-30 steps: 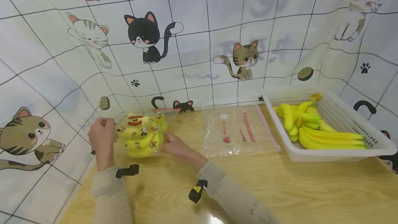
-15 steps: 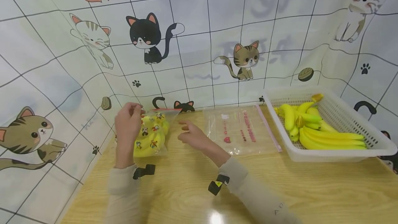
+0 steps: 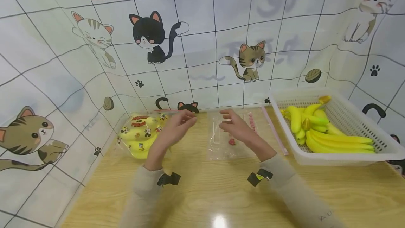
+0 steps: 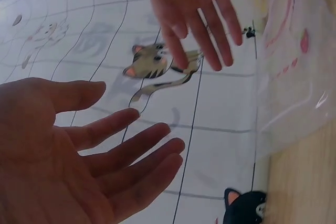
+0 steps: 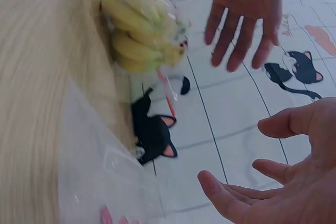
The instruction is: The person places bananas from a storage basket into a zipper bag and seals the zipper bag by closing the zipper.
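A clear zip bag with cartoon prints lies at the left of the table with yellow bananas inside. Its red zip edge is at the far side. My left hand is in the air just right of that bag, covering part of it, and its fingers are apart and hold nothing. Over a flat clear zip bag with pink prints and a pink zip strip, my right hand hovers with loosely bent fingers and nothing in them. Both palms face each other across a gap in the wrist views.
A white slotted basket stands on the right of the wooden table, beside the flat bag's zip edge. Several bananas lie in it. A cloth with cat prints hangs behind the table and along both sides.
Both hands have left the filled bag. The left hand has moved right off the bag's left end, and the right hand has moved right until it is over the flat bag.
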A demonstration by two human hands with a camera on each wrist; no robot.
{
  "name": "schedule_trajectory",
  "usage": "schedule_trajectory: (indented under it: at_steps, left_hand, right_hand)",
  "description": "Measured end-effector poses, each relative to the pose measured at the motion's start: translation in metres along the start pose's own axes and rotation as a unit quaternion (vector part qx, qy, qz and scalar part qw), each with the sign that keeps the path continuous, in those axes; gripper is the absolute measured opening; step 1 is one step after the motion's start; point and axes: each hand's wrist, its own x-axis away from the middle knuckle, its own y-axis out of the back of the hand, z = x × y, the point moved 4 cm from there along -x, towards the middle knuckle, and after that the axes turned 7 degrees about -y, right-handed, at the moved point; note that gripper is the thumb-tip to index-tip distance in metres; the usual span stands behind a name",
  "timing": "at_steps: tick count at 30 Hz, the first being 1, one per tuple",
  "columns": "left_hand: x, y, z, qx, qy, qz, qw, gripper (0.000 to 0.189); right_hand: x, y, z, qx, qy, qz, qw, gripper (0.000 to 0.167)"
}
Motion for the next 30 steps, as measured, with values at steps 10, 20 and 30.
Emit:
schedule_trajectory:
  at_steps: [10, 20, 30]
  left_hand:
    - [-0.027, -0.121, -0.012, -0.021, -0.042, 0.215, 0.9755, 0.046]
    - [-0.04, -0.166, 0.0, -0.044, 0.016, 0.293, 0.955, 0.057]
    - [-0.031, -0.134, 0.016, -0.201, 0.096, 0.216, 0.9506, 0.052]
  right_hand:
    - [0.026, 0.066, 0.005, -0.001, 0.006, -0.036, 0.9993, 0.063]
    - [0.044, 0.103, 0.016, -0.022, 0.007, -0.091, 0.9956, 0.063]
    - [0.047, 0.12, 0.013, -0.022, -0.002, -0.096, 0.9951, 0.062]
